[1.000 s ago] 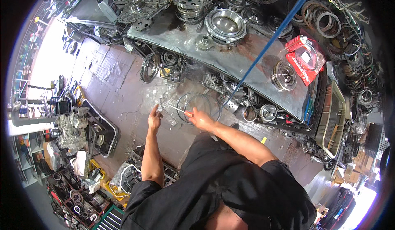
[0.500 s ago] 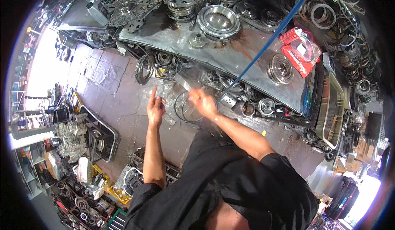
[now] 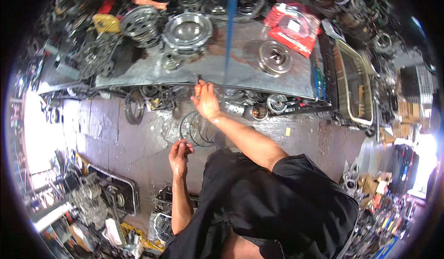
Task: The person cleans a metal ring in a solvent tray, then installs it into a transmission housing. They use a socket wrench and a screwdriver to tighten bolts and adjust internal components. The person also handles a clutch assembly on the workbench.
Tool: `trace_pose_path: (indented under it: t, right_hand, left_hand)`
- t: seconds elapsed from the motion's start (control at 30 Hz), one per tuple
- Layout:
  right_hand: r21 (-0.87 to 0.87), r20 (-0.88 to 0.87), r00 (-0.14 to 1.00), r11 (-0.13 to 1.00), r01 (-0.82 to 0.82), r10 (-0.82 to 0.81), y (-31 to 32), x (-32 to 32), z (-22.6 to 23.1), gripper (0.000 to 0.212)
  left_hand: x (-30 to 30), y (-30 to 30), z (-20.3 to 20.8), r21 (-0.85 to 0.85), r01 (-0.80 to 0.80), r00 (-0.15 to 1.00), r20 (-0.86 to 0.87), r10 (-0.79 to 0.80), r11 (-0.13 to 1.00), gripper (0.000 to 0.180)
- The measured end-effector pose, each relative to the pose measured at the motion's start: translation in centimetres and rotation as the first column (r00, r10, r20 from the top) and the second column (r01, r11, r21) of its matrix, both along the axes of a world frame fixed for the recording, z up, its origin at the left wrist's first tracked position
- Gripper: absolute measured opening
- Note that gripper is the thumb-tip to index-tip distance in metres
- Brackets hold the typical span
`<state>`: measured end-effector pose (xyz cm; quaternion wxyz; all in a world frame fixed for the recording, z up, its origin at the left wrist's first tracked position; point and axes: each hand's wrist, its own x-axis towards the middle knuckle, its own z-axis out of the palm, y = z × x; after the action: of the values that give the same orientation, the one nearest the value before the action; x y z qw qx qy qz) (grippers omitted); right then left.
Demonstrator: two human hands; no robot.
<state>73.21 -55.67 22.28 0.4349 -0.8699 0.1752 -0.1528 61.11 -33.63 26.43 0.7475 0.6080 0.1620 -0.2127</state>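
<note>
My right hand (image 3: pixel 206 102) reaches to the front edge of the metal workbench (image 3: pixel 231 76), its fingers closed around a small orange-handled tool (image 3: pixel 198 90). A thin shaft points from it toward the bench top; motion blur hides the exact kind of tip. My left hand (image 3: pixel 179 153) hangs nearer my body above the floor, fingers loosely bent, with nothing visible in them. Just beyond the right hand, a small metal hub (image 3: pixel 171 61) stands on the bench. Behind it sits a large round metal drum (image 3: pixel 188 31). A flat round metal part (image 3: pixel 274 56) lies farther right.
A blue strap or hose (image 3: pixel 230 32) hangs over the bench. Red-and-clear packaging (image 3: pixel 296 30) lies at the bench's right, beside a pale plastic bin (image 3: pixel 354 83). Black loops of hose or cable (image 3: pixel 183 128) lie on the floor. Gear parts crowd under the bench; a metal-framed stand (image 3: pixel 132 196) is lower left.
My view has turned, so the bench sits squarer ahead. My right hand has moved forward to the bench edge with the orange-handled tool. The left has dropped back toward me, its raised finger now bent.
</note>
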Motion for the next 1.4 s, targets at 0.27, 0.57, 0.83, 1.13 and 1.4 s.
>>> trace_pose_path:
  t: [0.27,0.57,0.83,1.13,1.4]
  right_hand:
    - [0.708,0.013,0.720,0.502,-0.497,0.694,-10.3,-11.0,6.2,0.039]
    - [0.402,-0.206,0.954,0.908,-0.119,0.216,-29.6,-16.4,12.0,0.033]
    - [-0.147,-0.324,0.942,0.979,-0.142,0.088,-41.1,-13.0,12.1,0.025]
    - [0.044,-0.334,0.937,0.995,-0.089,0.099,-41.0,-9.8,11.9,0.024]
    - [0.039,-0.387,0.922,0.999,-0.015,0.029,-41.5,-9.1,13.0,0.023]
  left_hand:
    - [3.5,-14.5,3.9,-0.278,0.108,0.919,0.394,0.011,0.955,0.022]
    - [6.8,-32.9,6.4,0.484,0.281,0.489,0.671,-0.557,0.829,0.027]
    - [14.0,-41.0,2.5,0.774,0.091,0.172,0.607,-0.776,0.626,0.040]
    - [19.3,-42.9,0.6,0.841,0.181,-0.042,0.525,-0.850,0.510,0.043]
    - [18.9,-43.4,0.4,0.834,0.205,0.007,0.522,-0.853,0.512,0.042]
